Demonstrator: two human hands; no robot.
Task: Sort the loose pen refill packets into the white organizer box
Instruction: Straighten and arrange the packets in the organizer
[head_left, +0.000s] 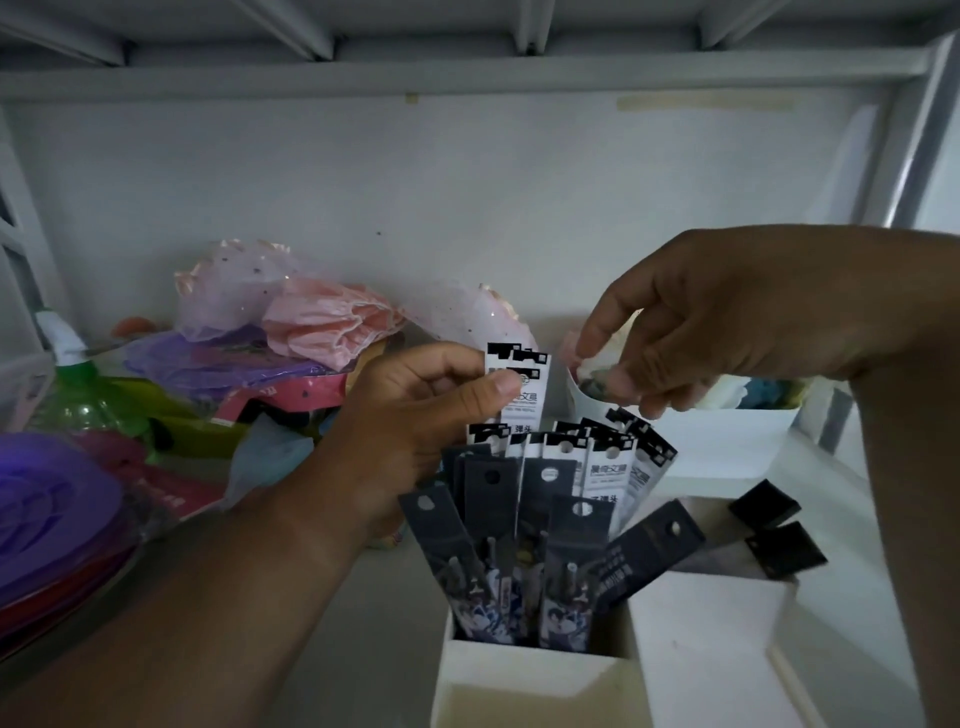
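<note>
My left hand (421, 421) pinches a few white pen refill packets (522, 384) by their upper part, thumb on the front, just above the white organizer box (524, 670). Several dark and white refill packets (545, 519) stand upright in the box's left compartment. More dark packets (774, 530) lean in the right compartment. My right hand (691, 332) hovers above and right of the packets with fingers loosely bent downward, holding nothing that I can see.
A white bin (727, 436) with soft items stands behind the organizer. Pink and purple fabric and plastic goods (270, 332) are piled at the left, with a green bottle (78, 395). A shelf board runs overhead.
</note>
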